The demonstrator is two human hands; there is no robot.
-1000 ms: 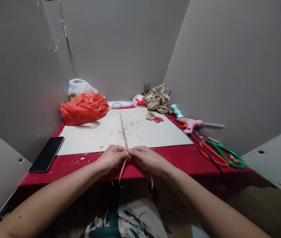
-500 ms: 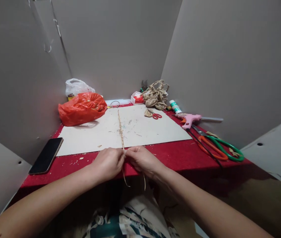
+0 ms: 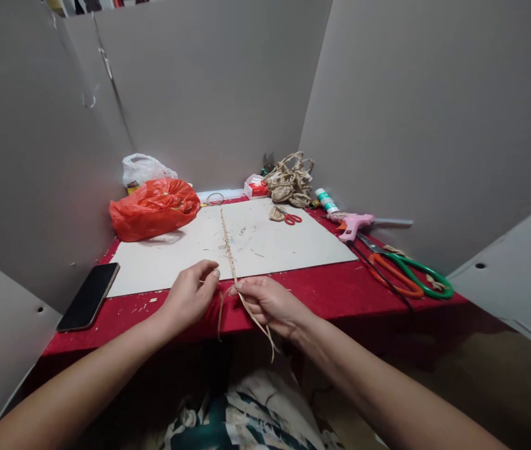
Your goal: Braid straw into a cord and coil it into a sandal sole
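A thin braided straw cord (image 3: 226,240) lies lengthwise on a white board (image 3: 288,244), its near end at the table's front edge. My right hand (image 3: 269,304) pinches that near end between thumb and fingers. Loose straw strands (image 3: 256,322) hang from the grip over the edge. A short way left of the cord, my left hand (image 3: 189,297) has its fingers curled and slightly apart, with one thin strand at its fingertips.
A red cloth (image 3: 340,290) covers the table. A black phone (image 3: 87,296) lies at the left, an orange plastic bag (image 3: 154,208) at the back left. Coiled jute pieces (image 3: 289,180), small red scissors (image 3: 290,218), a pink glue gun (image 3: 352,223) and large scissors (image 3: 410,278) line the right. Grey panels enclose the table.
My left hand has come off the cord's end and moved left, its fingers spreading. My right hand keeps its pinch, and the hanging strands have swung apart.
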